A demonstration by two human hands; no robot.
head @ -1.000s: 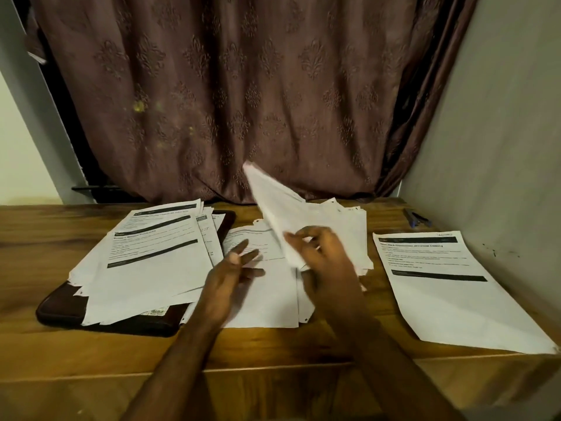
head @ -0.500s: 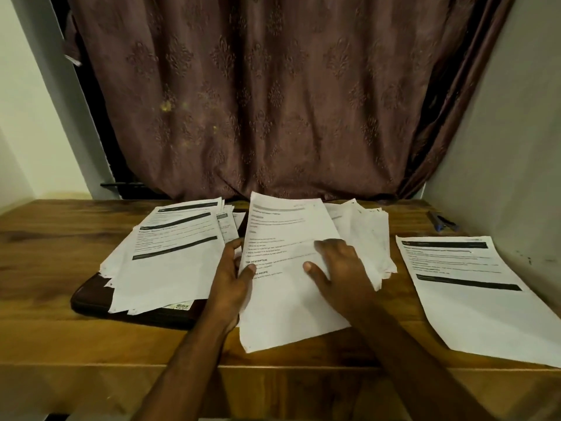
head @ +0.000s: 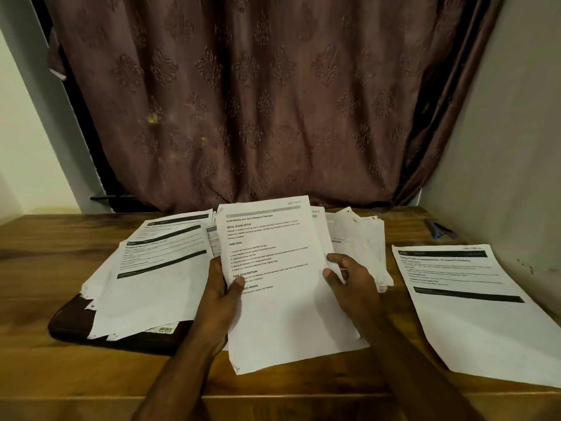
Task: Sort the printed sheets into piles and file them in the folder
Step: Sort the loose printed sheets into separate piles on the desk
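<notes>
I hold a printed sheet [head: 273,268] headed with black text upright in front of me. My left hand [head: 220,296] grips its left edge, thumb on the printed face. My right hand [head: 349,284] pinches its right edge. Behind the sheet lies a loose middle pile of sheets [head: 361,241]. To the left, a pile of sheets with black bars [head: 151,275] rests on a dark brown folder [head: 69,323]. At the right lies another pile with black bars [head: 473,302].
All of it sits on a wooden table [head: 45,256] whose front edge runs near me. A brown patterned curtain [head: 243,101] hangs behind. A small blue stapler-like object [head: 440,229] lies at the back right, beside the wall.
The sheet swung down from the air at the right into both hands. It now faces me, raised off the middle pile, with my left hand gripping its left edge.
</notes>
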